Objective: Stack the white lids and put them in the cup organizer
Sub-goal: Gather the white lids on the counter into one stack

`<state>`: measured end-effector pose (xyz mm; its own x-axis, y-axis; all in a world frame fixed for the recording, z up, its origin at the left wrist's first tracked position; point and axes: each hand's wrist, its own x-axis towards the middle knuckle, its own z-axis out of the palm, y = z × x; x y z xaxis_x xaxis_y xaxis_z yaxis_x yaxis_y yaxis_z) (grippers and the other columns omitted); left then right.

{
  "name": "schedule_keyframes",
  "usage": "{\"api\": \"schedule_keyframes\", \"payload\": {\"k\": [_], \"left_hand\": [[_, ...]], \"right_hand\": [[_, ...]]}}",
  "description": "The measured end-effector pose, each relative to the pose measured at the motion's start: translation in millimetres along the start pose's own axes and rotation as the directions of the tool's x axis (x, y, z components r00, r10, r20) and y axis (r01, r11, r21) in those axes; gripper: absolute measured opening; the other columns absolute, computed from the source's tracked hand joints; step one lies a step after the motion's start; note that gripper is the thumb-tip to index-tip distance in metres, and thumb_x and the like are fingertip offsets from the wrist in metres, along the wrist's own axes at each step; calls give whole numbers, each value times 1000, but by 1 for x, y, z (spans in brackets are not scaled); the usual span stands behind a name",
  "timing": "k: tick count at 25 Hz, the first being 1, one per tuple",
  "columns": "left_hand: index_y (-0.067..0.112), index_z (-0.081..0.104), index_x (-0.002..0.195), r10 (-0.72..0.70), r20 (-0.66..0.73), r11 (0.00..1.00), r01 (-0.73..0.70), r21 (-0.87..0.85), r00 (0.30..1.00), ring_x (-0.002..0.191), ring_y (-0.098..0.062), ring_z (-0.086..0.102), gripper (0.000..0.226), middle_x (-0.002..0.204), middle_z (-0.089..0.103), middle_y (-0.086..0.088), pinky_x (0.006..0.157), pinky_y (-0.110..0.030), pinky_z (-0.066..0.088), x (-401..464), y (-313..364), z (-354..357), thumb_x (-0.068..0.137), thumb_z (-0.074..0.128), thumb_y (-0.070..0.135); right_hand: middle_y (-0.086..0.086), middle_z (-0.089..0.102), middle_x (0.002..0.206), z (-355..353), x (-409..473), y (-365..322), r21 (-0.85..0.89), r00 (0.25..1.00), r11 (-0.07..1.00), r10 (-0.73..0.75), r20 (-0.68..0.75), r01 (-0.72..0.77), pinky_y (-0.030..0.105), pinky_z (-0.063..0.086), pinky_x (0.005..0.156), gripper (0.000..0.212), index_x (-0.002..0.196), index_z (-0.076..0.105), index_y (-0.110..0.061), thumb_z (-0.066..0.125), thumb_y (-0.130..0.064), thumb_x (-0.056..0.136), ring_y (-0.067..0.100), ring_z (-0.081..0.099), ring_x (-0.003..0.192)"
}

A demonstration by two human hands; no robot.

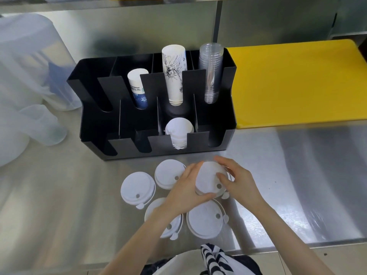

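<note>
Stainless-steel counter (288, 175) fills the kitchen workspace, where a person's two bare hands meet over a small stack of round white plastic lids (210, 178) held just above the worktop. The left hand (185, 192) curls its fingers around the stack's near and left edge, while the right hand (237, 180) closes over the far and right rim, thumb pressed on the top lid; both grip the stack together.

Four more white lids lie flat on the steel around the hands: one at the far left (138, 188), one behind the left hand (168, 173), one partly under the left wrist (166, 221), and one just below the held stack (205, 219).

Just behind them stands the black plastic cup organizer (95, 128), its front row holding another pile of white lids (179, 132) in the third slot from the left. The back row carries a short printed paper cup stack (138, 87), a taller illustrated paper cup stack (173, 74) and a sleeve of clear plastic cups (211, 72).

A yellow cutting board (297, 84) lies to the organizer's right; translucent plastic jugs (29, 76) stand at the left.
</note>
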<state>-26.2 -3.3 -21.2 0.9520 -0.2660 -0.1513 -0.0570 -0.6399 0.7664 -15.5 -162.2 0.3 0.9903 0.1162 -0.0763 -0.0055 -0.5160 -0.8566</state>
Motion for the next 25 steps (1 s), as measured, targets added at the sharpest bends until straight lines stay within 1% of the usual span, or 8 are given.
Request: {"api": "schedule_keyframes", "payload": {"k": [2,4,7,10,15,19,21,25], "left_hand": [[28,16,139,-55,-81,998,51,-48,995,130,-11,28,87,146,24,5,99,-19,29,-9,-1,-3,71,68,42],[27,14,139,-90,-153,994,80,-72,984,131,-14,29,89,147,23,2,104,-28,35,-18,0,-5,70,68,43],[27,16,139,-88,-231,995,76,-58,969,128,-16,34,87,145,24,2,95,-23,35,-31,6,-1,71,68,43],[28,16,138,-81,-239,995,64,-76,968,128,-16,33,88,144,23,3,95,-23,35,-46,9,5,70,69,42],[31,6,140,-113,-133,994,109,-30,985,127,-15,31,91,142,20,1,95,-23,31,-71,1,11,73,66,38],[30,20,138,-125,-137,992,122,-36,983,123,-14,35,80,135,26,2,92,-20,31,-86,-3,19,74,67,36],[28,21,137,-132,-127,991,130,-22,983,122,-14,36,79,134,27,2,91,-19,30,-89,-5,23,74,67,37],[22,16,139,-129,-139,991,132,13,982,128,-16,28,79,138,25,-1,97,-16,20,-93,-5,33,76,64,32]], "right_hand": [[-11,52,112,2,-7,-2,90,997,993,73,-7,-72,21,43,89,40,120,48,-28,60,-21,82,12,53,100],[-8,57,105,3,-15,-3,145,984,973,175,38,-178,21,49,80,38,114,48,-30,63,-33,79,13,58,93],[2,65,96,7,-30,-2,293,950,904,289,121,-312,25,56,74,40,110,54,-22,65,-38,76,19,66,85],[1,65,85,9,-44,-1,379,949,870,282,139,-314,14,55,60,30,104,59,-19,65,-31,78,12,67,72],[-10,62,83,9,-62,6,354,951,883,273,142,-307,13,54,58,19,102,62,-21,59,-21,83,13,63,79],[-13,60,83,14,-73,16,266,948,912,278,156,-311,26,51,75,14,95,60,-30,56,-22,84,18,61,86],[-12,59,82,16,-75,20,232,944,918,292,153,-321,30,47,79,15,97,59,-31,57,-24,83,20,61,85],[-15,59,82,21,-76,26,193,941,923,314,127,-334,25,47,73,25,107,58,-25,59,-25,82,19,61,85]]}}
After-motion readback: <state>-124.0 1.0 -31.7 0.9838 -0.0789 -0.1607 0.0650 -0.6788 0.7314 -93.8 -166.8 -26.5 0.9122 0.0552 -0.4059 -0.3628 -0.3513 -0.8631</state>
